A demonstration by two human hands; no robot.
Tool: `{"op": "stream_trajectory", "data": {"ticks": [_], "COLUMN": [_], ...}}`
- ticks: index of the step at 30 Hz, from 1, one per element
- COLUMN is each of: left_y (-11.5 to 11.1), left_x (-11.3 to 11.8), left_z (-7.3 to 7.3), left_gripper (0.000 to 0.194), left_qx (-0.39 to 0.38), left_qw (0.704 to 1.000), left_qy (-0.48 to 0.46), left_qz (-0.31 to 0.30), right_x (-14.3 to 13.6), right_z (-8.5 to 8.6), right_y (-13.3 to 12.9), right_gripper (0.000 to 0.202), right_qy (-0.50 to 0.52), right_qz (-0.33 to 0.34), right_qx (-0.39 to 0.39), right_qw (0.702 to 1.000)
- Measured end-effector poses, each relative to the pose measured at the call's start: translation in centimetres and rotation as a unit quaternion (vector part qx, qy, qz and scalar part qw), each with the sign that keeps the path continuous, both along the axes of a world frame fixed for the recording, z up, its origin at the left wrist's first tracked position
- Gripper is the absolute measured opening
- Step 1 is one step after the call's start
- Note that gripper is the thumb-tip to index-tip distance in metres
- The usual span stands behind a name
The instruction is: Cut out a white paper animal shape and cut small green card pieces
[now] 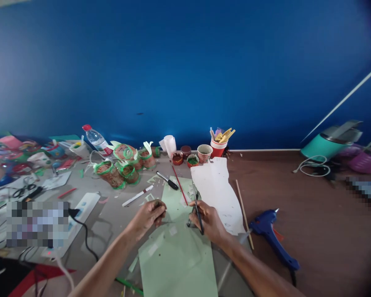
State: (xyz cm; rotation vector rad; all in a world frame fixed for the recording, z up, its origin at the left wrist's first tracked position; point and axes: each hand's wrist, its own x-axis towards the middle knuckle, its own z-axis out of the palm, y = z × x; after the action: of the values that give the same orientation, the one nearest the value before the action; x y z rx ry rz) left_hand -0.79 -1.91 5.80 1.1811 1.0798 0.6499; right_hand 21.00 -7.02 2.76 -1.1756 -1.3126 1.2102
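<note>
Left hand (152,213) pinched, right hand (207,219) curled

Through the head camera I look into what seems a craft workshop: a long worktable (324,243) against a blue wall (185,74), spread with green paper (177,266), white paper (214,185), a glue gun (273,237), a black marker (167,180), paint-smeared pots (193,161) and, to my left, a power strip (88,205) among scraps.
</note>
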Motion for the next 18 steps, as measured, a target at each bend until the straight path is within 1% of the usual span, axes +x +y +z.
{"op": "stream_trajectory", "data": {"ticks": [1,3,4,7,13,18], "left_y": [0.1,0.2,0.2,0.5,1.4,1.4], "left_x": [-0.7,-2.0,-2.5,-3.6,-4.8,-5.7], "left_z": [-0.3,-1.2,-1.7,-2.6,-2.6,-3.2], "left_gripper": [0.033,0.029,0.026,0.023,0.023,0.023], "left_qx": [0.020,0.057,0.060,0.067,0.122,0.139], "left_qw": [0.998,0.984,0.979,0.971,0.944,0.930], "left_qy": [0.054,0.166,0.187,0.225,0.304,0.337], "left_qz": [-0.007,-0.041,-0.045,-0.048,-0.021,-0.042], "right_x": [0.0,0.1,0.2,0.3,0.4,0.3], "right_z": [-0.1,-0.4,-0.5,-0.8,-0.5,-0.3], "right_y": [0.0,0.0,0.0,0.1,0.0,0.0], "right_gripper": [0.027,0.025,0.024,0.024,0.024,0.026], "right_qy": [-0.001,-0.013,-0.021,-0.035,-0.052,-0.072], "right_qz": [0.001,-0.002,-0.004,-0.005,-0.007,0.001], "right_qx": [0.004,0.014,0.019,0.028,0.033,0.025], "right_qw": [1.000,1.000,1.000,0.999,0.998,0.997]}}
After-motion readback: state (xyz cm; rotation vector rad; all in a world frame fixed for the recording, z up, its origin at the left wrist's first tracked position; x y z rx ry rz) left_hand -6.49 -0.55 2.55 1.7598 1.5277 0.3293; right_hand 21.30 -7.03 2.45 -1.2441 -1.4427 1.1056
